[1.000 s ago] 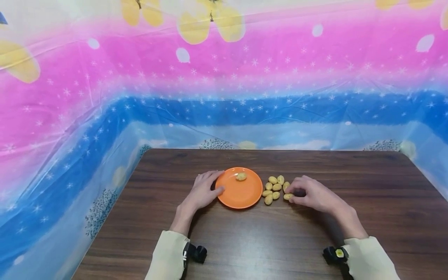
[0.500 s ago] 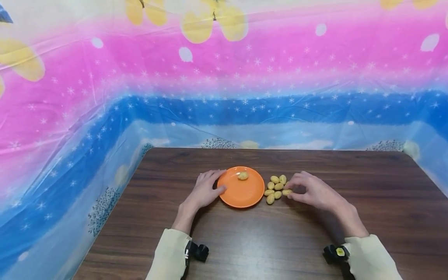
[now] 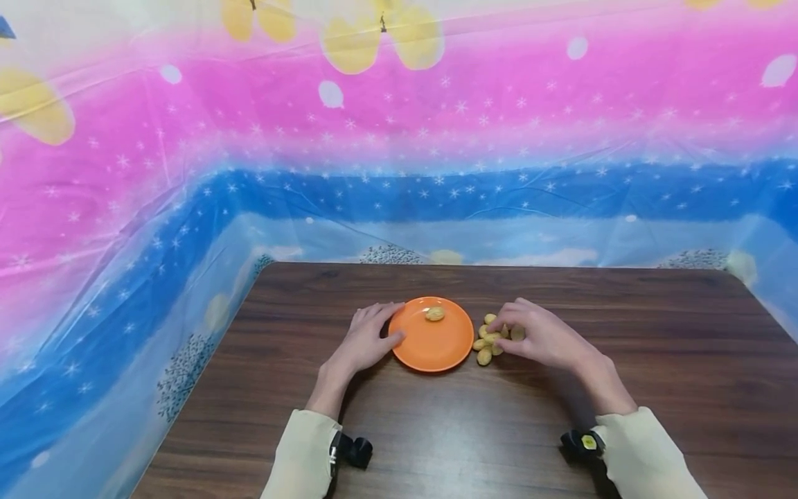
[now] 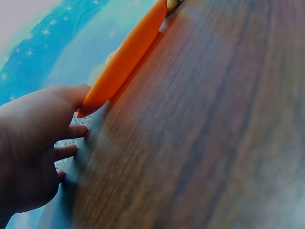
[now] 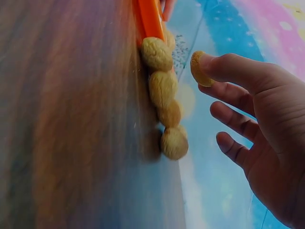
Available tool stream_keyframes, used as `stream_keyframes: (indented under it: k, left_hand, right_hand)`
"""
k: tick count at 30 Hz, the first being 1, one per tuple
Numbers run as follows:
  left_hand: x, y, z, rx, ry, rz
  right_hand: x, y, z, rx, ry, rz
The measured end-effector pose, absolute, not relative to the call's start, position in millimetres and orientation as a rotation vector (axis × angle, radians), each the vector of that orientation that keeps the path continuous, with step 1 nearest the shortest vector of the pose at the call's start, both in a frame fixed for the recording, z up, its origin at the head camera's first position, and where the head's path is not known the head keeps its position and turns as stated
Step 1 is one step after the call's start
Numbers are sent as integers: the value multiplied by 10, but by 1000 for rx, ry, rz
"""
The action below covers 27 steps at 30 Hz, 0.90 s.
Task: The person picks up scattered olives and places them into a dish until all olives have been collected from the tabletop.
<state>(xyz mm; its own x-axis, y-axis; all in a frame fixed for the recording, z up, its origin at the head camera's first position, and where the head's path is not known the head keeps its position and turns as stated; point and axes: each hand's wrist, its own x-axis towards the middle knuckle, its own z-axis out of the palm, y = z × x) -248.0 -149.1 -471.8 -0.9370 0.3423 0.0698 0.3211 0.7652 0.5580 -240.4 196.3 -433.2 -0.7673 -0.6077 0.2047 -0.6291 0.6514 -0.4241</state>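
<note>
An orange plate (image 3: 431, 343) bears one wrinkled yellow oval (image 3: 434, 314), nut-like in look. My left hand (image 3: 368, 334) touches the plate's left rim, thumb on the near side and fingers spread toward the far side. The left wrist view shows the thumb at the rim and the other fingers extended beside it. My right hand (image 3: 545, 334) is over the pile of similar yellow ovals (image 3: 484, 356), partly covering it. Between thumb and index finger it pinches a yellow oval (image 5: 200, 69), held above the row of ovals (image 5: 163, 89) in the right wrist view.
The pile lies just right of the plate on a dark wooden table (image 3: 436, 430). A pink and blue patterned cloth (image 3: 405, 138) hangs behind and at the sides. Each wrist carries a small black camera (image 3: 358, 452) near the cuff.
The right hand has pinched a yellow oval from the right side of the pile and moved left with it, over the pile. The left hand stays at the plate's rim.
</note>
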Motion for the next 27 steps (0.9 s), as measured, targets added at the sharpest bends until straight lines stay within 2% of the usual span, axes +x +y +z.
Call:
stream_keyframes:
  k: [10,27]
  left_hand:
    - [-2489,-1494,-4726,555,2923,902]
    - [-2480,-1487,-4722,560,2937,896]
  right_hand:
    - [-2624,1756,-4247,1174,-2777,747]
    - [-2951,1370,-4270,1227,-2820,655]
